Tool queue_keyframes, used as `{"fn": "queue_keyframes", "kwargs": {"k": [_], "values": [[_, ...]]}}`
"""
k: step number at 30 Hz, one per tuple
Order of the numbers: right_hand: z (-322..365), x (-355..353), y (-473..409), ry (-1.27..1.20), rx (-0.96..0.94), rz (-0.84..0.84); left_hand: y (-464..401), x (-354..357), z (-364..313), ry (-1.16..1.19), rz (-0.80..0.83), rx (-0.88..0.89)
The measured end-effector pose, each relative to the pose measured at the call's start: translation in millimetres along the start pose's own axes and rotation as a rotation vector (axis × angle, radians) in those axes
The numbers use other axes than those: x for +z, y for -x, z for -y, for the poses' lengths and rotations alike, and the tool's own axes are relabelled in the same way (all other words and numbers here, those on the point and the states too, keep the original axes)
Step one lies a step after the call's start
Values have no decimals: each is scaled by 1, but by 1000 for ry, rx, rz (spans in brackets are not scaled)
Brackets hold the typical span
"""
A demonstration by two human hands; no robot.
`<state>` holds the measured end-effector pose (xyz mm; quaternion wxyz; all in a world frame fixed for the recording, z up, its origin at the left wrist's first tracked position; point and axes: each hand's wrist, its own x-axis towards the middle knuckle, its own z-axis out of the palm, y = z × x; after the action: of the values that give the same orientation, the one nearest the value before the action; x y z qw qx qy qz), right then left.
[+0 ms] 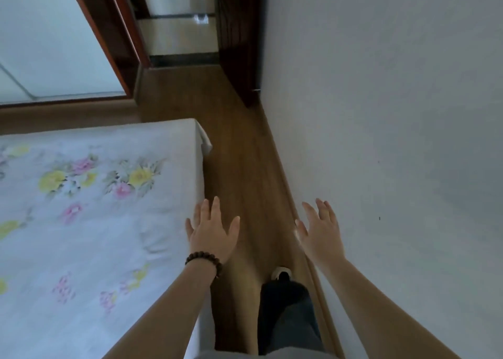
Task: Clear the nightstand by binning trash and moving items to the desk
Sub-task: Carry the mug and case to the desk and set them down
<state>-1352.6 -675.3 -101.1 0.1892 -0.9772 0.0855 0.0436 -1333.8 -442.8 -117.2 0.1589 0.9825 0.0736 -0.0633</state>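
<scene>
Head view: so both hands are out front with nothing in them, left hand (213, 232) and right hand (321, 229), fingers (215, 206) spread and relaxed, not clenched, not gripping anything. Neither the nightstand nor the bench shows up anywhere, no trash or bin either, so I honestly can't say where the task's stuff is from here. Just left of the left fingers is the bed (81, 195) with a flowery sheet, and the left hand hovers over its edge. Between the two sets of fingers runs a narrow strip of wood floor (239, 154), and right of the right fingers is a plain wall (381, 113). Well ahead of the fingers there's a doorway (179, 32) with a dark wood frame. My guess is this is a walking bit, heading along the gap between bed and wall. To do it well I'd keep the hands free like this, watch the bed corner and stay centred on the strip. Count: two hands, both empty; one bead bracelet (204, 262) on the left wrist; one bed; one shoe (281, 273) visible below the fingers, with a dark trouser leg; one doorway.
</scene>
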Motion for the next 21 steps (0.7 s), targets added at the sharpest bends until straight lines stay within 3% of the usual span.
{"fn": "queue_keyframes", "kwargs": {"k": [10,21], "values": [[13,-45,-249,62,-266,18,-175,-30,-77,70,-161,-224],[75,-14,-444,76,-394,118,-351,-42,-85,64,-136,-360]]}}
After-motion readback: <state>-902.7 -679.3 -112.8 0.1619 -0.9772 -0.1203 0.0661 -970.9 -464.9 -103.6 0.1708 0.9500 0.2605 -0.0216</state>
